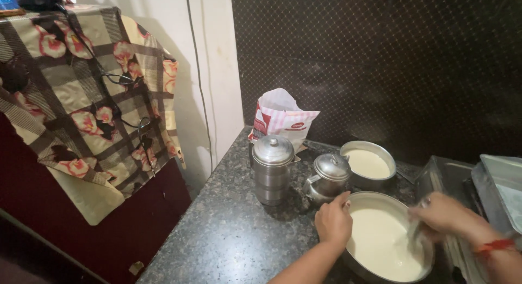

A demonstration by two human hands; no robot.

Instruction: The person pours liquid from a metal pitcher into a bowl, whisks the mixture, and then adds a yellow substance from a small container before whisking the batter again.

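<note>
A wide steel bowl [387, 199] full of pale creamy batter sits at the near right of the dark speckled counter [234, 235]. My left hand [333, 221] grips its left rim. My right hand [441, 214], blurred and with a red thread at the wrist, holds a metal spoon [416, 229] dipped into the batter at the bowl's right side.
A smaller steel bowl [380, 148] of the same batter stands behind. A tall lidded steel container [272, 170] and a small lidded steel pot [329, 176] stand to the left, with a red-and-white bag [283, 118] at the wall. Steel trays [497, 180] lie right. A floral cloth [92, 99] covers furniture on the left.
</note>
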